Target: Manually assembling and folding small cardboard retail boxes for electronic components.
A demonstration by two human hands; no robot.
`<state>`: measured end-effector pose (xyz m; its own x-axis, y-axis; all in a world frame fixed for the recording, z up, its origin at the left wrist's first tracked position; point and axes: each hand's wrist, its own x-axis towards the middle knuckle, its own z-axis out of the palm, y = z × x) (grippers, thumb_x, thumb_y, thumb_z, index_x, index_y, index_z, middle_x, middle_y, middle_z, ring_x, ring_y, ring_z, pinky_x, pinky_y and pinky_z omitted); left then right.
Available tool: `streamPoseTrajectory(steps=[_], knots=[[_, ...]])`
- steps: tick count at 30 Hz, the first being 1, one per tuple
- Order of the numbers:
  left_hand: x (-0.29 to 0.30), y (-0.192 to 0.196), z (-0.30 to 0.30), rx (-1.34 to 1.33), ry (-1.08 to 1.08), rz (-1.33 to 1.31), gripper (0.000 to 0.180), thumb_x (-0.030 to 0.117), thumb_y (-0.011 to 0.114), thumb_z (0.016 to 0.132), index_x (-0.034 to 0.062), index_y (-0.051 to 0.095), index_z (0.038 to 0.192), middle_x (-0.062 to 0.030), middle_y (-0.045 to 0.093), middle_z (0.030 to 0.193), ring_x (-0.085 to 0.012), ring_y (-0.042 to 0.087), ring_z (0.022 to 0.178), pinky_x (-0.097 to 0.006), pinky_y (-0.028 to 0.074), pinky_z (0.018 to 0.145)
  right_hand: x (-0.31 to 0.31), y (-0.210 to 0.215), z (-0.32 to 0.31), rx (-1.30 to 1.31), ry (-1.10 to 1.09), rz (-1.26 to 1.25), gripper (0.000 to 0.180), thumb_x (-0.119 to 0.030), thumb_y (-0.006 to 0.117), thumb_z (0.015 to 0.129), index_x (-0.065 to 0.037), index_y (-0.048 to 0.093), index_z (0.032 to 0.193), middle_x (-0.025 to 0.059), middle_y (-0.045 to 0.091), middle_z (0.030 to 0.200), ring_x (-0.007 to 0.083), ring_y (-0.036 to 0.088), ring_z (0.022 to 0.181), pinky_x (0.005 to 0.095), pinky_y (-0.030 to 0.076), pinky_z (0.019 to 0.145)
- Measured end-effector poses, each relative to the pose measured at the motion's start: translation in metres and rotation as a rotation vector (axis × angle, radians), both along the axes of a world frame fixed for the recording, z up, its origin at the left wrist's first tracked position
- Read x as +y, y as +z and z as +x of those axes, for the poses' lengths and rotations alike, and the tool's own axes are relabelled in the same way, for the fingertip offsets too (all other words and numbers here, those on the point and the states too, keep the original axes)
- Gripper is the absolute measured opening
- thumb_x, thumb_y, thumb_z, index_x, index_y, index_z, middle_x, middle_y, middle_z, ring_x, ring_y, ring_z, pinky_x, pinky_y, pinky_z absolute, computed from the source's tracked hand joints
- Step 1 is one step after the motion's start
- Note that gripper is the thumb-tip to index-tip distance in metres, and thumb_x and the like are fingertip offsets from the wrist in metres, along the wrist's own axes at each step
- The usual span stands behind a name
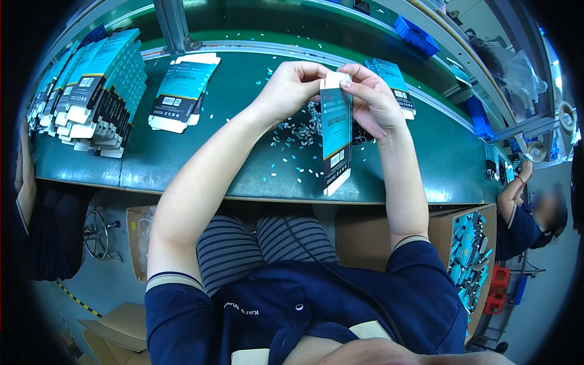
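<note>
Both my hands hold one long, narrow teal and black carton (336, 137) upright above the green bench (182, 155). My left hand (291, 85) pinches its top end from the left. My right hand (370, 97) grips the white top flap from the right. The carton's lower end hangs open over the bench's near edge. Under my hands lies a scatter of small white and teal pieces (298, 131).
A long row of flat cartons (91, 85) leans at the far left, a small stack (182, 94) lies beside it, and more cartons (392, 82) sit behind my right hand. A cardboard box of filled cartons (469, 255) stands at the right. Another person (526, 213) works at the far right.
</note>
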<state>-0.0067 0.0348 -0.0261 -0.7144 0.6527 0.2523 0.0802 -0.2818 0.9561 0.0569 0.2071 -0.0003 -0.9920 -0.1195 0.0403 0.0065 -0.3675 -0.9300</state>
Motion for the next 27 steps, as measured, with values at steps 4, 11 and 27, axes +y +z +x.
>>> streamPoseTrajectory(steps=[4,11,27], knots=[[0.01,-0.009,-0.004,0.076,-0.082,0.081,0.015,0.015,0.062,0.087,0.0002,0.059,0.088,0.001,0.057,0.075,-0.0044,0.049,0.068,-0.02,0.042,0.061,0.001,-0.001,0.0,0.014,-0.004,0.102,0.026,-0.004,0.069,0.078,-0.002,0.059,0.101,0.0069,0.063,0.094,0.0129,0.06,0.087,0.0256,0.05,0.079],[0.006,-0.004,-0.005,0.49,0.222,-0.282,0.019,0.017,0.063,0.08,-0.0003,0.056,0.081,-0.0073,0.058,0.073,-0.0145,0.053,0.068,-0.029,0.044,0.061,0.001,0.001,0.006,0.047,-0.056,0.137,0.026,-0.007,0.073,0.076,-0.003,0.059,0.098,0.0055,0.062,0.092,0.0125,0.06,0.086,0.0255,0.049,0.078],[0.017,0.016,0.038,-0.377,-0.504,-0.142,0.076,0.061,0.046,0.084,-0.0013,0.041,0.128,-0.0191,0.057,0.115,-0.0302,0.059,0.104,-0.04,0.048,0.091,0.029,-0.017,-0.007,0.188,-0.124,-0.369,0.03,-0.008,0.062,0.086,-0.005,0.05,0.113,0.008,0.059,0.107,0.0165,0.056,0.101,0.0333,0.047,0.087]])
